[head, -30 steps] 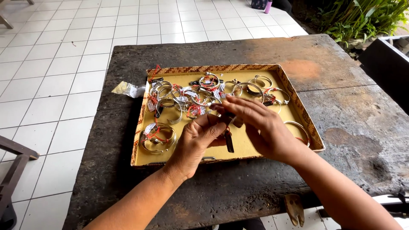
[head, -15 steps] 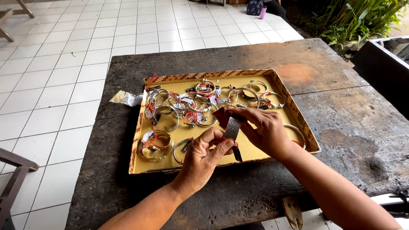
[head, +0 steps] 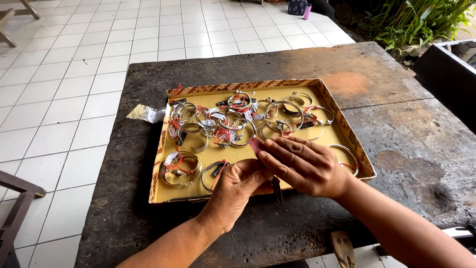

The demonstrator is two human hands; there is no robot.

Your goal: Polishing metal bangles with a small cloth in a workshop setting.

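Note:
A yellow tray (head: 163, 164) with a woven rim lies on a dark wooden table (head: 396, 149). It holds several silver bangles (head: 238, 124), tied with red thread and small tags. Over the tray's near edge, my left hand (head: 235, 191) curls its fingers around a small flat pinkish-grey piece (head: 256, 145). My right hand (head: 305, 166) lies flat across it with fingers straight, pressing the piece against the left hand. A dark strip (head: 276, 188) hangs below the two hands. One bangle (head: 178, 168) lies just left of my left hand, and another (head: 347, 156) sits by my right wrist.
A crumpled clear wrapper (head: 146, 114) lies on the table left of the tray. White floor tiles (head: 64, 99) spread to the left and behind. A wooden chair frame (head: 15, 208) stands at bottom left, a dark box (head: 446, 74) at right, plants (head: 406, 20) beyond.
The flat piece was held upright between both hands. Now my right hand has turned flat over it and the hands have closed together above the tray's near edge.

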